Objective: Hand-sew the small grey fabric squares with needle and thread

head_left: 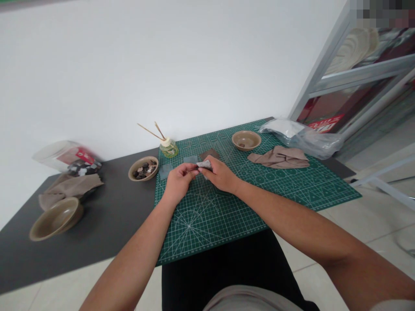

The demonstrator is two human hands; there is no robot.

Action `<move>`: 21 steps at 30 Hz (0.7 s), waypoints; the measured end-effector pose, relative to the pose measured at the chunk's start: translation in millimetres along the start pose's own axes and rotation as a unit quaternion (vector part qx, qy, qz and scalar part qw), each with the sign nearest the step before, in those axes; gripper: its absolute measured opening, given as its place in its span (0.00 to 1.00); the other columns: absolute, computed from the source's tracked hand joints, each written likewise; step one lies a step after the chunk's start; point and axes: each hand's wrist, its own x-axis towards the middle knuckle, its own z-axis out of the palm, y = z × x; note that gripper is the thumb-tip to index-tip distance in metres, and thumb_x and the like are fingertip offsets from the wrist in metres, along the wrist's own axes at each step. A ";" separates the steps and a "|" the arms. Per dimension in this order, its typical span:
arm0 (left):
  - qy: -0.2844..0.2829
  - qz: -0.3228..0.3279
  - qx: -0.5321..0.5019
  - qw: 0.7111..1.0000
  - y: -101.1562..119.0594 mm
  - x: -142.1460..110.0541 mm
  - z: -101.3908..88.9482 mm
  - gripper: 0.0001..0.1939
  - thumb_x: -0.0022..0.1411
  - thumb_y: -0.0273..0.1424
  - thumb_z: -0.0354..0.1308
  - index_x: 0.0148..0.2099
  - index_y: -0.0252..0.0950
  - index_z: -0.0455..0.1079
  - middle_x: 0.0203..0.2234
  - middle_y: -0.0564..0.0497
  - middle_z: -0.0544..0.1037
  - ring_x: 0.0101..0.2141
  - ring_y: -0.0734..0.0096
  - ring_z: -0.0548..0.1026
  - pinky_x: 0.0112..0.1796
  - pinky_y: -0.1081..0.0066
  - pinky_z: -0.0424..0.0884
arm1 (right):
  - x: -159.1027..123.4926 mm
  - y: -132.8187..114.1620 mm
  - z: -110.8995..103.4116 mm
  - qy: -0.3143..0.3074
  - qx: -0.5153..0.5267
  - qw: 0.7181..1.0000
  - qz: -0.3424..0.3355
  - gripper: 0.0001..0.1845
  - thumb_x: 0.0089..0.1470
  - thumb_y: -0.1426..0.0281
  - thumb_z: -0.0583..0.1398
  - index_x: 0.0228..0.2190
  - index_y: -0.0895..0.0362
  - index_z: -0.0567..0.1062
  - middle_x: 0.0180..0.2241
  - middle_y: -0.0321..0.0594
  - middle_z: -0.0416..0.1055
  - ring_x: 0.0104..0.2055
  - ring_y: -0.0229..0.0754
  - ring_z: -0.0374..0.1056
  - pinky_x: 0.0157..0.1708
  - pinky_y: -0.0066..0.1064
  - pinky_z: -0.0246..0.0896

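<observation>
Both hands meet over the green cutting mat. My left hand pinches a small dark piece, possibly a pebble, mostly hidden by the fingers. My right hand is closed around a folded grey piece that looks like cloth or sandpaper; its edge presses against the dark piece. Just behind the hands, a brown square sheet and a grey-blue sheet lie flat. Another grey-blue sheet lies by the mat's left edge.
At left stand a bowl of pebbles, another bowl, a brown cloth and a clear jar. A reed diffuser stands at the back. Rightward are a bowl, a crumpled cloth and a plastic bag.
</observation>
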 end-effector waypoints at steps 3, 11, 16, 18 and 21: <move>-0.004 0.002 -0.004 1.000 -1.5 0.4 -0.6 0.12 0.47 0.33 0.67 0.36 0.36 0.77 0.26 0.53 0.78 0.27 0.71 0.71 0.33 0.70 0.66 | 0.4 0.7 1.1 -0.013 0.009 1.000 -0.011 0.07 0.58 0.65 0.55 0.33 0.54 0.62 0.31 0.36 0.65 0.33 0.41 0.62 0.35 0.33 0.55; -0.011 -0.010 -0.004 1.000 0.8 0.0 0.0 0.14 0.47 0.35 0.66 0.38 0.34 0.77 0.27 0.52 0.78 0.26 0.73 0.70 0.31 0.71 0.66 | 0.4 3.2 0.5 -0.001 -0.006 1.000 -0.006 0.11 0.59 0.64 0.56 0.29 0.53 0.60 0.27 0.33 0.62 0.30 0.39 0.60 0.32 0.32 0.52; -0.014 -0.004 0.001 1.000 -0.7 0.2 -1.3 0.14 0.47 0.34 0.66 0.38 0.34 0.77 0.26 0.53 0.78 0.26 0.73 0.69 0.31 0.71 0.65 | -0.2 3.3 2.2 0.002 0.008 1.000 -0.019 0.08 0.59 0.65 0.56 0.32 0.54 0.62 0.30 0.35 0.63 0.32 0.40 0.61 0.34 0.33 0.54; -0.014 0.001 0.010 1.000 -2.0 0.3 -1.8 0.13 0.47 0.34 0.66 0.37 0.34 0.77 0.24 0.54 0.76 0.26 0.74 0.69 0.30 0.72 0.64 | -0.1 3.2 2.6 -0.006 0.013 1.000 -0.026 0.06 0.59 0.66 0.56 0.33 0.54 0.62 0.31 0.35 0.64 0.33 0.40 0.62 0.35 0.33 0.54; -0.017 0.002 0.012 1.000 -3.1 0.4 -2.1 0.12 0.48 0.33 0.66 0.37 0.35 0.77 0.23 0.55 0.75 0.25 0.74 0.68 0.30 0.72 0.63 | 0.2 3.0 1.8 -0.015 0.012 1.000 -0.022 0.07 0.59 0.66 0.55 0.32 0.54 0.62 0.29 0.35 0.63 0.32 0.40 0.61 0.34 0.33 0.54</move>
